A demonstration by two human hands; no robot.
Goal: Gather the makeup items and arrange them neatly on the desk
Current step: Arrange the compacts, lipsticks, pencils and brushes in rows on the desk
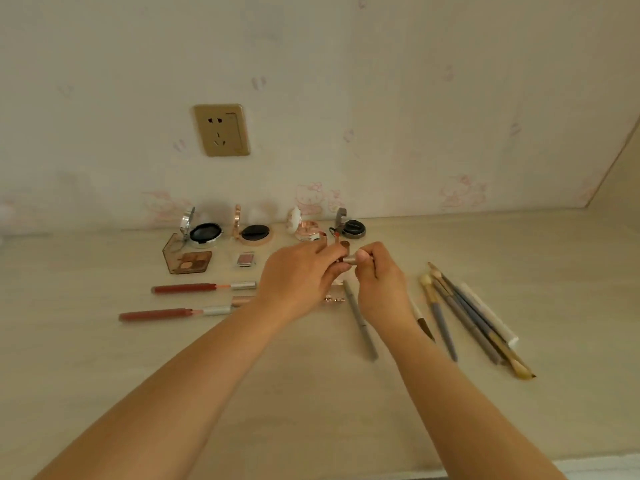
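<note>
My left hand (304, 275) and my right hand (379, 278) meet above the middle of the desk (311, 393), both pinching a small metallic lipstick tube (349, 259). Two red lip glosses (204, 287) (173, 313) lie in parallel on the left. Behind them sit an eyeshadow palette (188, 261) and a small blush pan (246, 259). Open compacts (204, 232) (256, 233) (353, 228) and a white-lidded case (304, 226) line the wall. A grey pencil (360, 323) lies under my right wrist. Brushes and pencils (478, 320) lie on the right.
A gold wall socket (221, 129) is set in the patterned wall above the compacts. The desk's front edge (588, 465) shows at the bottom right. A side panel (620, 168) closes the desk at the right.
</note>
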